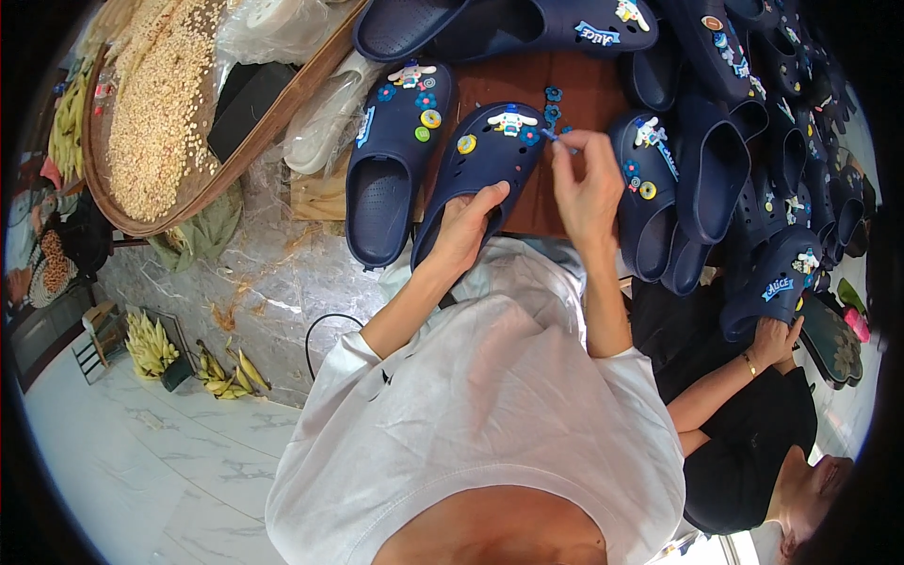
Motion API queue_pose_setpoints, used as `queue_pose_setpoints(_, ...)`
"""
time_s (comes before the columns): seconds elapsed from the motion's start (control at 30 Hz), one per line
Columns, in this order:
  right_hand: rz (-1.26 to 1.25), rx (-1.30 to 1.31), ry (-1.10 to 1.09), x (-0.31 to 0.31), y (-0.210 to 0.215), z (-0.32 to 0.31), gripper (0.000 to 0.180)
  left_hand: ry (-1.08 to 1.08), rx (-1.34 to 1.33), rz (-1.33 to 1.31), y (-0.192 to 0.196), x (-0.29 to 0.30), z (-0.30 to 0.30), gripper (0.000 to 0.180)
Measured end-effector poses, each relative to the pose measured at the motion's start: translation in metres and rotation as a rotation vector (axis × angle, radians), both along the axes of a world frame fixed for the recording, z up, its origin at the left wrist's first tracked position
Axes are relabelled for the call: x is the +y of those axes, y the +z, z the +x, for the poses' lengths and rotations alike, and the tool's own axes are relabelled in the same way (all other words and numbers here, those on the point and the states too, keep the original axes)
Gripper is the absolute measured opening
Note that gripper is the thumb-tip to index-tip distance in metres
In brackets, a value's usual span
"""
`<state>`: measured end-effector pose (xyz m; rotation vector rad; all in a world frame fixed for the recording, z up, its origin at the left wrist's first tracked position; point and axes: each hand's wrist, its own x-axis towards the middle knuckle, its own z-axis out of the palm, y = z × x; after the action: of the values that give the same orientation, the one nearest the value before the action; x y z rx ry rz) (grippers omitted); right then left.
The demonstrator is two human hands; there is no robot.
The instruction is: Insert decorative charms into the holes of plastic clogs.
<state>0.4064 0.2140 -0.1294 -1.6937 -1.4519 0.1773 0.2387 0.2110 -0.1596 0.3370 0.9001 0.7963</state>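
Note:
My left hand (461, 228) grips a navy clog (490, 155), its thumb over the upper and its fingers partly hidden in the foot opening. On the clog's toe sit a white character charm (513, 120), a yellow round charm (466, 144) and a blue flower charm (529, 136). Beside the toe, my right hand (590, 184) pinches a small blue charm (549, 136) between thumb and forefinger. Several loose blue flower charms (554, 95) lie just beyond it on a brown board (589, 89). A decorated navy clog (381, 179) lies left of the held one.
More navy clogs (650, 202) crowd the right side and the far edge. A wooden tray (268, 118) of pale kernels stands at far left, near a plastic-wrapped white shoe (320, 122). At right, a co-worker's hand (774, 341) holds another clog (777, 282). Corn cobs (151, 347) lie at lower left.

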Motion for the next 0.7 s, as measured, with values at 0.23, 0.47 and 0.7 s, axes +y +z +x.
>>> queue_pose_setpoints(0.23,0.029,0.039,0.094,-0.033,-0.032,-0.033,0.017,-0.035,-0.004,-0.014,-0.002,-0.002,-0.003,0.030)
queue_pose_setpoints(0.47,0.003,0.009,0.104,-0.035,-0.031,-0.033,0.016,-0.098,0.063,-0.037,-0.007,-0.002,-0.007,0.026)
queue_pose_setpoints(0.7,-0.037,-0.049,0.061,-0.038,-0.029,-0.040,0.017,0.041,0.031,-0.022,0.016,-0.007,0.006,0.009)
